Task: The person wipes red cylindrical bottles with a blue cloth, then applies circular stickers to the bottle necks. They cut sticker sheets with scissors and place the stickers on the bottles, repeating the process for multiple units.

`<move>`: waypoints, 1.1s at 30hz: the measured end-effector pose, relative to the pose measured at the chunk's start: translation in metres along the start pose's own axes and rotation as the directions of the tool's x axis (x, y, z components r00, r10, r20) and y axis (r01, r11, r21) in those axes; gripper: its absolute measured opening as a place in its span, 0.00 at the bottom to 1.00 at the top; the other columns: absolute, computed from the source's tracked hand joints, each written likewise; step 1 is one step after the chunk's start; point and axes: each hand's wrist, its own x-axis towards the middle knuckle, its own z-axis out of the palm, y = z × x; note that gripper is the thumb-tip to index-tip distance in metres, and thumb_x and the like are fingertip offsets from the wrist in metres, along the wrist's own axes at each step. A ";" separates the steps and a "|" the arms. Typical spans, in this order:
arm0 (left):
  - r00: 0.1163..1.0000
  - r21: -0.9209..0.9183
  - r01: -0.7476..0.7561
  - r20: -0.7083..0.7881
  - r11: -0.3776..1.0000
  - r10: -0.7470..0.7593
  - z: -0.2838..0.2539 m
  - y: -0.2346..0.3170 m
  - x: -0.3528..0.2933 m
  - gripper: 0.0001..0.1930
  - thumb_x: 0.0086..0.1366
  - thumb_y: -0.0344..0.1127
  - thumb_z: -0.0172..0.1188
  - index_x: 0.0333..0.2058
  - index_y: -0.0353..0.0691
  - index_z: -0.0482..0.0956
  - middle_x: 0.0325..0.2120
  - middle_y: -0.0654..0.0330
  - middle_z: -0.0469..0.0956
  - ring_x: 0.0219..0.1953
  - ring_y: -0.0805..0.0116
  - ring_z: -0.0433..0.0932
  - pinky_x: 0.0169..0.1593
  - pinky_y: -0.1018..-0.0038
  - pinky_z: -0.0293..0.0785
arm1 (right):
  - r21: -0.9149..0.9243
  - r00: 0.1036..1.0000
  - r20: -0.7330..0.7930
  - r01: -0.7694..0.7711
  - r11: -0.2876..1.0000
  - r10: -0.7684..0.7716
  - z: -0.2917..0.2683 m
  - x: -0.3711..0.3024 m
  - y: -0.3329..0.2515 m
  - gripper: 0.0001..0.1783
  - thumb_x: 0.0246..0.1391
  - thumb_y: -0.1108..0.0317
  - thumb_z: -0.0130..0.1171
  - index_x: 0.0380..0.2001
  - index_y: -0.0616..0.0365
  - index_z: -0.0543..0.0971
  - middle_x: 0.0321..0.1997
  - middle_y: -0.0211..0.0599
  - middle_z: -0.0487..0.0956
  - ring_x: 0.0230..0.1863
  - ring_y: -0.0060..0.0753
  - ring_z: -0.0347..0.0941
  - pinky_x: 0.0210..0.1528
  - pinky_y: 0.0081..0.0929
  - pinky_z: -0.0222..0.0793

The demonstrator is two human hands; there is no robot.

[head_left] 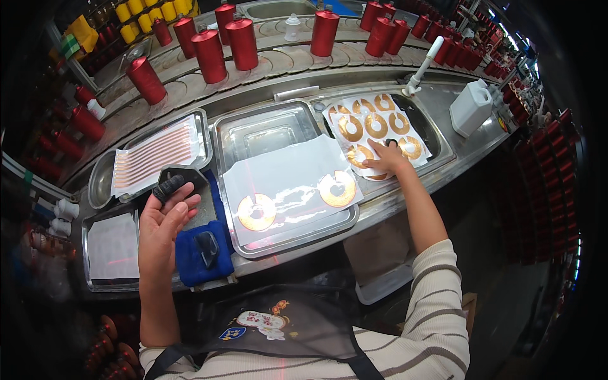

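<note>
My right hand (384,159) reaches over a white sheet of gold C-shaped decals (376,125) on the right, its fingers spread and touching the sheet at a lower decal. A black cover sits on one of its fingers. My left hand (170,218) is raised at the left, palm turned inward, fingers apart and holding nothing visible. A black cover (168,188) wraps its index finger. Between the hands, a glossy white sheet with two gold C-shaped decals (256,213) lies over a metal tray (266,136). A dark, flat tool (206,248) rests on a folded blue cloth (197,268).
Red bottles (242,43) stand on a slatted conveyor (278,60) behind the bench. A sheet of copper-coloured strips (155,155) lies on a tray at left, above a tray with white paper (114,244). A white jug (471,107) and a tap (425,66) are at right.
</note>
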 end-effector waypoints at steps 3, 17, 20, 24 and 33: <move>0.998 0.036 -0.021 -0.067 0.999 0.023 -0.022 0.003 -0.006 0.21 0.69 0.31 0.55 0.59 0.32 0.68 0.55 0.47 0.76 0.53 0.61 0.79 0.57 0.67 0.75 | 0.006 0.999 0.029 0.015 1.000 -0.015 -0.005 -0.007 -0.020 0.54 0.42 0.37 0.70 0.73 0.28 0.58 0.69 0.62 0.58 0.71 0.67 0.54 0.69 0.49 0.60; 0.985 -0.143 -0.160 -0.083 0.977 0.150 -0.101 0.018 -0.039 0.21 0.69 0.32 0.57 0.59 0.32 0.69 0.53 0.46 0.78 0.54 0.57 0.79 0.60 0.63 0.74 | -0.069 0.927 -0.344 0.134 0.989 -0.149 -0.002 0.025 -0.010 0.35 0.49 0.47 0.69 0.54 0.63 0.80 0.42 0.61 0.82 0.45 0.52 0.81 0.50 0.41 0.74; 0.981 -0.157 -0.178 -0.107 0.971 0.162 -0.112 0.016 -0.045 0.20 0.69 0.32 0.56 0.57 0.32 0.71 0.52 0.46 0.78 0.53 0.58 0.80 0.59 0.63 0.75 | -0.109 0.860 -0.475 0.154 0.982 -0.187 -0.014 0.016 -0.026 0.31 0.51 0.50 0.68 0.51 0.65 0.80 0.39 0.60 0.82 0.42 0.51 0.81 0.46 0.40 0.74; 0.967 -0.158 -0.215 -0.174 0.964 0.187 -0.124 0.011 -0.055 0.16 0.69 0.32 0.57 0.53 0.33 0.73 0.50 0.47 0.80 0.51 0.61 0.81 0.58 0.65 0.76 | 0.213 0.753 -0.551 0.543 0.812 -0.358 -0.010 -0.039 -0.122 0.20 0.57 0.60 0.66 0.47 0.64 0.81 0.34 0.49 0.83 0.37 0.37 0.79 0.41 0.32 0.74; 0.971 -0.204 -0.227 -0.126 0.952 0.204 -0.091 0.008 0.015 0.14 0.61 0.23 0.64 0.46 0.33 0.76 0.31 0.59 0.82 0.29 0.75 0.81 0.36 0.80 0.79 | 0.101 0.547 -0.321 0.831 0.547 -0.773 0.077 -0.237 -0.351 0.29 0.42 0.55 0.75 0.45 0.61 0.79 0.38 0.51 0.73 0.42 0.55 0.71 0.44 0.44 0.68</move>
